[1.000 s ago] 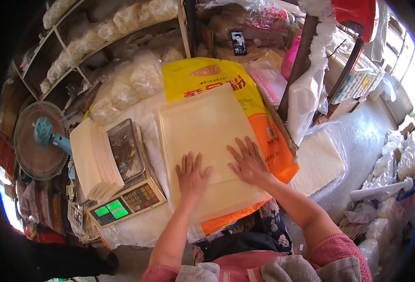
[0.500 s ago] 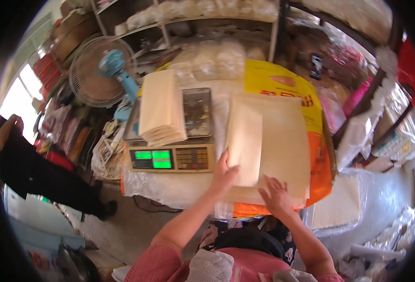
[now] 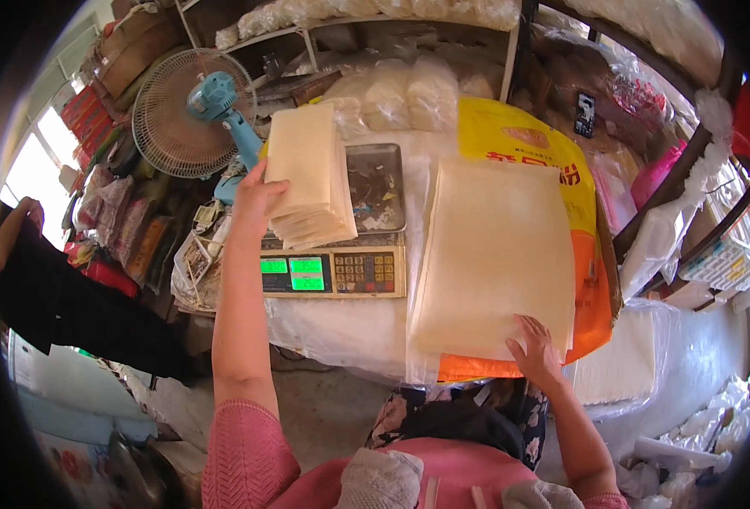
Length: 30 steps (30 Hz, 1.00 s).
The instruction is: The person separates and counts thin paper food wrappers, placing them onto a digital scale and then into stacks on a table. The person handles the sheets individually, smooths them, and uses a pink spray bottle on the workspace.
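A stack of folded thin cream sheets (image 3: 305,174) lies on the weighing pan (image 3: 376,187) of a digital scale (image 3: 363,272). My left hand (image 3: 258,197) grips the left edge of the stack, its thumb laid over the top; the other fingers are partly hidden. To the right, a flat pile of larger unfolded cream sheets (image 3: 498,254) lies on the table. My right hand (image 3: 538,349) rests at the near right edge of this pile, fingers apart, with nothing held.
Under the pile lies a yellow and orange printed sack (image 3: 594,297). Bagged cream goods (image 3: 387,93) stand behind the scale. A blue fan (image 3: 213,95) is at the back left, a phone (image 3: 584,114) at the back right. Another person in dark clothes (image 3: 69,297) stands at the left.
My left hand has gone from the folded sheet on the right-hand pile to the stack on the scale. That folded sheet is gone from the pile. The right hand stays near the pile's edge.
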Tool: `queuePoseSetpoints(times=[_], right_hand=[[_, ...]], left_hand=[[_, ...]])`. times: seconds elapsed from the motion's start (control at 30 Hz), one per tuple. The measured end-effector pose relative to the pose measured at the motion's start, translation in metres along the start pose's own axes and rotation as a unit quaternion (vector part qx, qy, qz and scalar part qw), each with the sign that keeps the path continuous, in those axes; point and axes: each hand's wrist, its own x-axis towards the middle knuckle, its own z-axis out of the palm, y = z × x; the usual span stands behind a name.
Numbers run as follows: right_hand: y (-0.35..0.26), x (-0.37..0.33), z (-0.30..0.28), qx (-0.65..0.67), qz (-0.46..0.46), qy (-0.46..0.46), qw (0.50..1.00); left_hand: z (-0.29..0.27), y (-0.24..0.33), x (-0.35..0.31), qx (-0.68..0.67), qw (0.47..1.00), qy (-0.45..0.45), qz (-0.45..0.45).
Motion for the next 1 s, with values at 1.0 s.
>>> queuePoseSetpoints(times=[1.0], right_hand=[[-0.076, 0.047, 0.097, -0.230, -0.314, 0.043, 0.920]], left_hand=[[0.053, -0.019, 0.074, 0.641, 0.761, -0.013, 0.099]])
